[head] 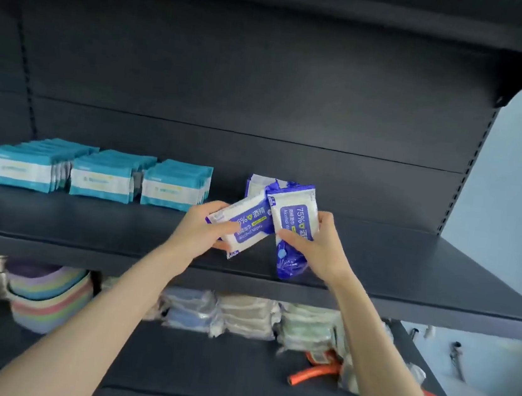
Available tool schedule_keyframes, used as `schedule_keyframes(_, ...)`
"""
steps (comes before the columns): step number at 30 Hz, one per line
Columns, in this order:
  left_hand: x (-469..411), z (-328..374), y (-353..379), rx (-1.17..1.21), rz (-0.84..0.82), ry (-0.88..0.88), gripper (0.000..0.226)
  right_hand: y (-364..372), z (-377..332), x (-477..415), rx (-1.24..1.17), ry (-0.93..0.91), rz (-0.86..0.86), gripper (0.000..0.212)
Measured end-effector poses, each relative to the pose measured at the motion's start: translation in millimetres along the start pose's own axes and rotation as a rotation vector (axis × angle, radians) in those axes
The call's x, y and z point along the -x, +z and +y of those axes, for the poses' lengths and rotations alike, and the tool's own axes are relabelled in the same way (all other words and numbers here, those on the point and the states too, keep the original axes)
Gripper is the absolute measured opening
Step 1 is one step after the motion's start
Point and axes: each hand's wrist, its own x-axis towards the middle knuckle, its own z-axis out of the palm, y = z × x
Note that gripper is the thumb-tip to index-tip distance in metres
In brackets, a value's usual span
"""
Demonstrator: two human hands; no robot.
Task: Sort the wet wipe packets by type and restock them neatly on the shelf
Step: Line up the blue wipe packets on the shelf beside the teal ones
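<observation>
left hand (pixel 208 229): my fingers (pixel 228 226) clamp a tilted blue alcohol wipe packet (pixel 244 225) above the shelf (pixel 409 265).
right hand (pixel 319 244): grips a second blue packet (pixel 295 225), upright, overlapping the first.
behind: a blue stack (pixel 256 182); teal packets (pixel 101 175) in three rows to the left.
risk: glossy, soft film may slip or topple the stack.

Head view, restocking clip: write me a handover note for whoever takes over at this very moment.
Left hand: grips one blue-and-white alcohol wipe packet, tilted, above the dark shelf board.
Right hand: grips a second blue-and-white packet, nearly upright.
Done: three rows of teal-and-white wipe packets stand at the shelf's left; a few blue packets stand behind the hands.
Left: set both held packets with the blue group; whether more stock is waiting cannot be seen.
</observation>
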Motion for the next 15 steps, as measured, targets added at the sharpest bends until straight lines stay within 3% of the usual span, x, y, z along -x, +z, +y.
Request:
schedule_keyframes(8,-138.1,-32.9,11.3,-0.291,0.05,0.021,0.019,-29.2,33.2,-122.0,0.229,0.02,-0.044,0.04)
schedule_keyframes(15,-197.4,-62.7,17.6,-0.37,-0.013,0.068,0.026,-27.9,49.0,-175.8,0.419,0.005,-0.062,0.03)
